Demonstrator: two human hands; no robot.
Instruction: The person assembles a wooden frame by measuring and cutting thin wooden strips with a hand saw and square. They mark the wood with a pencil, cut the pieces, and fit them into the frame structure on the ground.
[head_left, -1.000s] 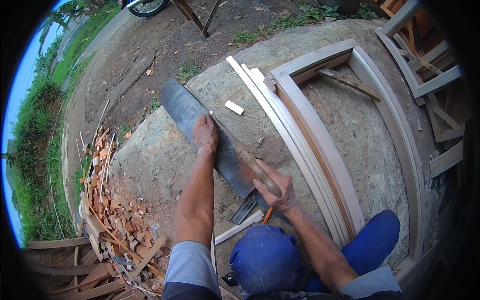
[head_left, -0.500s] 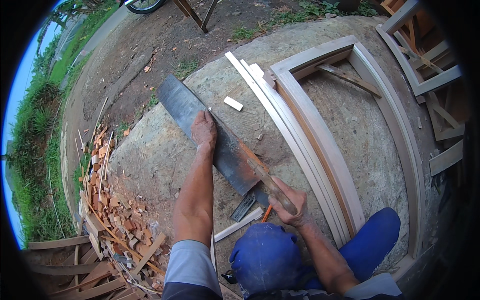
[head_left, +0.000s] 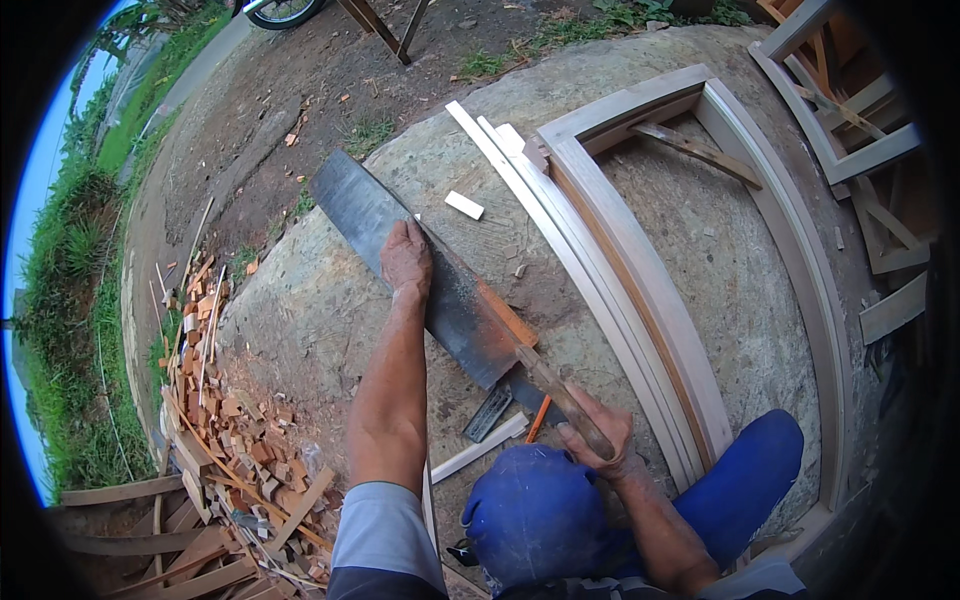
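A long dark board (head_left: 370,215) with a scuffed, rust-coloured near end lies at a slant on the stone slab. My left hand (head_left: 407,260) is closed over its upper edge, about midway along; a tiny white tip shows beside the fingers. Behind its near half an orange-brown wooden strip (head_left: 508,315) shows. My right hand (head_left: 602,432) is wrapped round the wooden handle (head_left: 568,402) of a saw, close to my blue-clad knee. Part of the dark saw blade (head_left: 525,388) shows by the board's near end; the rest is hidden.
Long white strips (head_left: 560,240) lie beside a wooden frame (head_left: 650,270) on the right. A small white block (head_left: 464,206) sits beyond the board. Near my knee are a dark rectangular block (head_left: 488,413), an orange pencil-like stick (head_left: 539,418) and a white strip (head_left: 482,446). Wood offcuts (head_left: 245,440) heap at left.
My right hand has drawn the saw handle back toward me and slightly right, baring more of the orange-brown strip. My left hand and the dark board stay in place.
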